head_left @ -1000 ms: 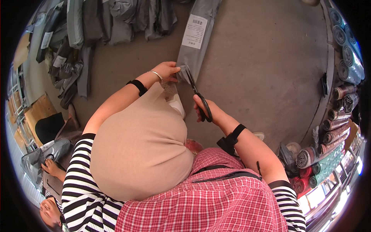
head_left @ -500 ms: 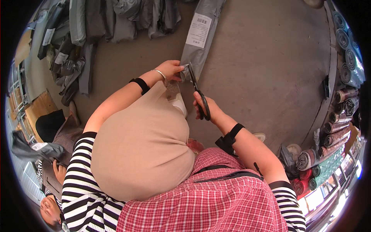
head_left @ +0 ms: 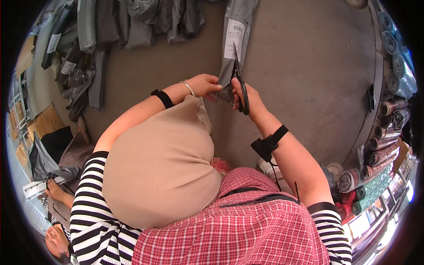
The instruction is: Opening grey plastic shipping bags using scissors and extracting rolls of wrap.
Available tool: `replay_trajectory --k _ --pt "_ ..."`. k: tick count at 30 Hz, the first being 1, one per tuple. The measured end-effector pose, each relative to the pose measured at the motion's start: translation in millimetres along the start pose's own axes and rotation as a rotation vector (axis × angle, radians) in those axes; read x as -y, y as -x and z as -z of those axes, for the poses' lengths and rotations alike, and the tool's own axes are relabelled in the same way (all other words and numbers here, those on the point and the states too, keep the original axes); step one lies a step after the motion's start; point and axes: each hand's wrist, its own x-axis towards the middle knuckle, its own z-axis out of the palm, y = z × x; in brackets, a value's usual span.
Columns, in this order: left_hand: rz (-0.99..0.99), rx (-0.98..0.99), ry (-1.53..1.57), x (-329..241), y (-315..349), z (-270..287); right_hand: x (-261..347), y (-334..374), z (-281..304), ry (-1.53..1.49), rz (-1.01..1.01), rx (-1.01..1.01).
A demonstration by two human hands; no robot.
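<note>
A long grey plastic mailing bag (head_left: 242, 12) stretches away from me, a white label (head_left: 232, 37) on its upper face. My left hand (head_left: 204, 85) is closed on the left corner of its near end, thumb and fingers pinched together. In my right hand (head_left: 251, 98) is a pair of black scissors (head_left: 238, 73), gripped by the handles beside the bag's near end. The blades point away from me and lie over the bag, their tips overlapping the label. Whether the blades touch the plastic I cannot tell.
Several grey wrapped packages (head_left: 141, 22) lie at the far left. Along the right stand blue rolls (head_left: 391, 42), brown rolls (head_left: 384, 143) and a green roll (head_left: 371, 194). At the left edge another person's hand (head_left: 56, 191) holds a grey bag (head_left: 39, 154) beside cardboard (head_left: 46, 121).
My right hand has moved up and slightly right with the scissors. The bag's near end has shifted right and narrowed, and my left hand has followed it a little. The other person's bag has shifted.
</note>
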Motion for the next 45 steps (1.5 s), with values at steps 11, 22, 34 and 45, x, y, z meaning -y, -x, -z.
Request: replay_trajectory --k 11,22,34,45 --pt "0.010 -0.066 0.010 13 -3 7 2 9 2 0.597 0.165 -0.149" --pt "0.029 -0.132 -0.030 15 -4 7 8 17 4 0.898 0.201 -0.202" --pt "-0.035 -0.118 -0.337 -5 -4 -9 12 15 3 1.044 0.432 -0.352" --pt "-0.133 -0.044 -0.326 -30 4 -27 23 1 0 0.830 0.302 -0.383"
